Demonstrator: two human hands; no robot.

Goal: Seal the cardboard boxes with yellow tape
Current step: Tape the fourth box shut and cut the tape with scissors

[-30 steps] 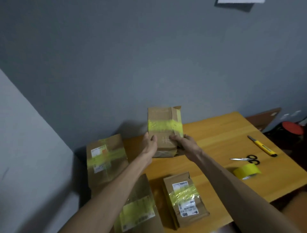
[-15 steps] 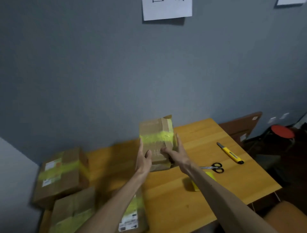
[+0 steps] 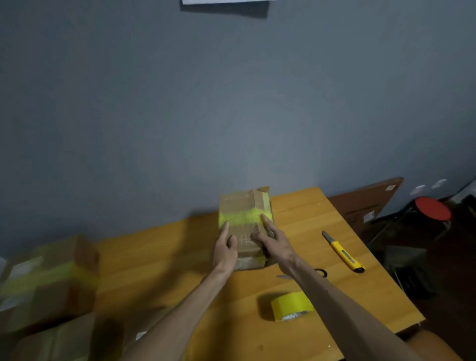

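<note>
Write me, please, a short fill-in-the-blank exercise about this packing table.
1. The left hand and right hand press on a cardboard box banded with ____ tape.
2. On the table, the utility knife lies to the box's ____.
3. The scissors are partly hidden by the right ____.
4. The tape roll is touched by ____ hand.
Missing words: yellow, right, forearm, neither.

Cardboard boxes: three counted, namely centre box (image 3: 243,206), left box (image 3: 49,278) and lower-left box (image 3: 59,342); count uncertain at lower left owing to blur.
Yellow tape roll (image 3: 291,305): one.
Utility knife (image 3: 342,252): one.
Scissors (image 3: 320,272): one pair, partly hidden.
Hands: two, left hand (image 3: 225,251) and right hand (image 3: 274,242).
Table (image 3: 154,257): one.
Red stool (image 3: 432,208): one.
Paper sheet (image 3: 224,1) on wall: one.
Brown board (image 3: 365,201): one.
</note>
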